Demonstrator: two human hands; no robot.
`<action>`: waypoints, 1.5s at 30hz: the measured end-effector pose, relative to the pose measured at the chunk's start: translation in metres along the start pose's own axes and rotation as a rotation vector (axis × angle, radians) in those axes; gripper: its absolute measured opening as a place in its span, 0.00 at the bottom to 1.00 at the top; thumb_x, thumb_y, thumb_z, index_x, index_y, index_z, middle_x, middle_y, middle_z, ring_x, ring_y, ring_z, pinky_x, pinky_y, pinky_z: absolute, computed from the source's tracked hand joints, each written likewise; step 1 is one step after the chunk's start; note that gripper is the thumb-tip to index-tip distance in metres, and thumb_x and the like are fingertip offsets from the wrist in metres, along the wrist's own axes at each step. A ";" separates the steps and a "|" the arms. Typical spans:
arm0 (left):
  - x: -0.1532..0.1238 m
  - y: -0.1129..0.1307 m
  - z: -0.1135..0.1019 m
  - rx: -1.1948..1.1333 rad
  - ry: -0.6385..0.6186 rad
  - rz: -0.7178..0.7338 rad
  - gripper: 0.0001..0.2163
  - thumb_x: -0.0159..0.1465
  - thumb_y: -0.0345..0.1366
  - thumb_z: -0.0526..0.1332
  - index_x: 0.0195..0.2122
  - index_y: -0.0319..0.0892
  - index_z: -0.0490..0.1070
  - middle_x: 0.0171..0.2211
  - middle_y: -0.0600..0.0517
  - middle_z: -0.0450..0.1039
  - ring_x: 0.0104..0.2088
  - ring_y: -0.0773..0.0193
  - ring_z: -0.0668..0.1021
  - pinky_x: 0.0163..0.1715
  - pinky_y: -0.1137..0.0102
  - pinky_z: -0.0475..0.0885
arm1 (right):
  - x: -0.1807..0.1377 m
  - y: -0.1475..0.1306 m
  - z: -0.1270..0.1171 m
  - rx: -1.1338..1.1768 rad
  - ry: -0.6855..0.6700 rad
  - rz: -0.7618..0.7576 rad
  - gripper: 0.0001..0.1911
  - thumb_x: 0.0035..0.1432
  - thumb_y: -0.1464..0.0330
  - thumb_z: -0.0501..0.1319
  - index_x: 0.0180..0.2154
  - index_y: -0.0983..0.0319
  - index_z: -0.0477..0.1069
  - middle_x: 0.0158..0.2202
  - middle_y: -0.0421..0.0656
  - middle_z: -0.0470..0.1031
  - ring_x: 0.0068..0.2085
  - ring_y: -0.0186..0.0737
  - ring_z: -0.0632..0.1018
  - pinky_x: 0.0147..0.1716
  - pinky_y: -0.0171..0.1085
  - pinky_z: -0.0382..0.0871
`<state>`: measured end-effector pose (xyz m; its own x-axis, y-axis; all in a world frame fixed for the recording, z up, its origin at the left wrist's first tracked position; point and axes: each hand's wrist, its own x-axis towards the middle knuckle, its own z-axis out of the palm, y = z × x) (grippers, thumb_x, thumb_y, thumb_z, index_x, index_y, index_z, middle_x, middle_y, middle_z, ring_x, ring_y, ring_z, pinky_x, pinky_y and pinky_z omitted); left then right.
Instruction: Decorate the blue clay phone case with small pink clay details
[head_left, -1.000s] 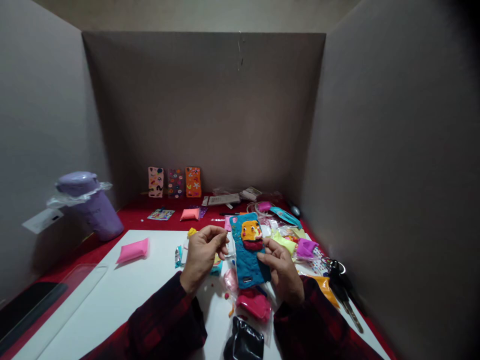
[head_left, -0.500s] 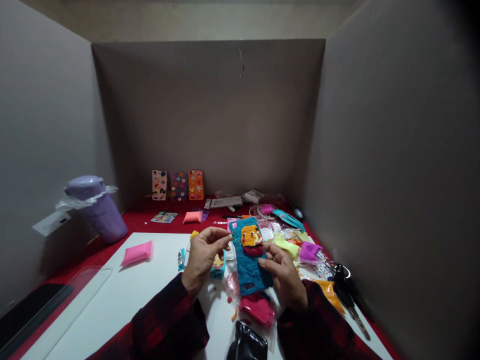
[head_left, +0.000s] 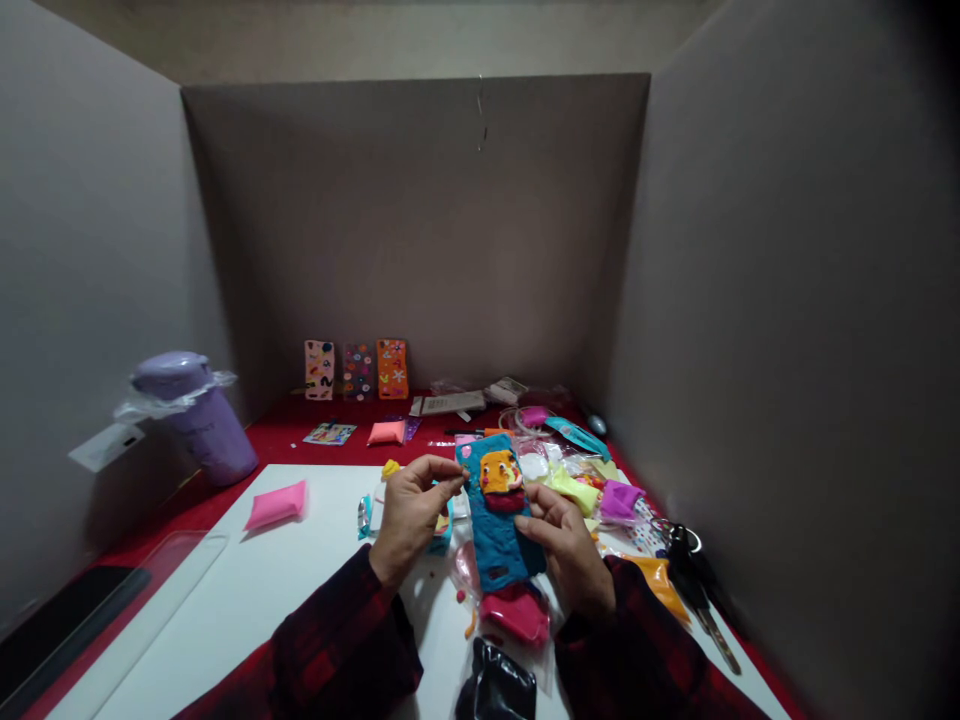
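Note:
My right hand (head_left: 564, 548) grips a blue clay-covered phone case (head_left: 496, 518), held upright over the white board (head_left: 247, 590). An orange face with a dark red patch below it (head_left: 502, 475) is stuck on the case's upper part. My left hand (head_left: 409, 510) sits just left of the case, thumb and fingertips pinched together near its top left edge; whatever they hold is too small to make out. Both sleeves are dark red plaid.
Bags of clay lie around: pink (head_left: 276, 505), magenta (head_left: 517, 613), black (head_left: 495, 685), purple (head_left: 619, 500), yellow-green (head_left: 571, 488). Three decorated cases (head_left: 357, 370) lean on the back wall. A purple wrapped cup (head_left: 196, 415) stands left, keys (head_left: 686, 575) right, a clear ruler (head_left: 127, 615) front left.
The left hand's pinched fingers moved slightly right, closer to the case's top edge. The view shifted a little; the right hand keeps its hold on the case.

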<state>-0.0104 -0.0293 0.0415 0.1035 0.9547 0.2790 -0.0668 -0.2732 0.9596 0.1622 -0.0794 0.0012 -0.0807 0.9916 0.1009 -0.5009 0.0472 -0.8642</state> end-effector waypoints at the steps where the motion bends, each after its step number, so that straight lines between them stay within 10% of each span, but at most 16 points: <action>1: 0.000 -0.001 0.000 0.024 0.003 0.019 0.05 0.49 0.33 0.67 0.26 0.38 0.75 0.24 0.51 0.76 0.20 0.70 0.70 0.17 0.76 0.64 | 0.000 0.000 0.000 0.001 -0.001 -0.001 0.15 0.44 0.71 0.66 0.39 0.62 0.73 0.33 0.43 0.80 0.31 0.41 0.79 0.31 0.36 0.70; 18: 0.001 -0.008 -0.005 0.269 -0.064 0.449 0.07 0.54 0.24 0.60 0.26 0.41 0.76 0.28 0.50 0.74 0.31 0.64 0.75 0.29 0.73 0.69 | 0.000 0.002 -0.001 0.009 -0.032 -0.017 0.14 0.45 0.71 0.66 0.38 0.61 0.72 0.31 0.42 0.79 0.30 0.38 0.78 0.32 0.35 0.70; 45: 0.001 -0.012 -0.003 0.410 -0.049 0.495 0.03 0.56 0.28 0.63 0.28 0.42 0.75 0.29 0.52 0.67 0.29 0.66 0.71 0.27 0.74 0.66 | 0.001 0.003 -0.002 0.012 -0.032 -0.001 0.15 0.44 0.71 0.66 0.38 0.62 0.73 0.29 0.41 0.78 0.28 0.38 0.77 0.30 0.36 0.70</action>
<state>-0.0124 -0.0248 0.0299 0.2031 0.7004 0.6843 0.2653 -0.7120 0.6501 0.1620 -0.0776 -0.0022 -0.1077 0.9872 0.1179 -0.5113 0.0467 -0.8581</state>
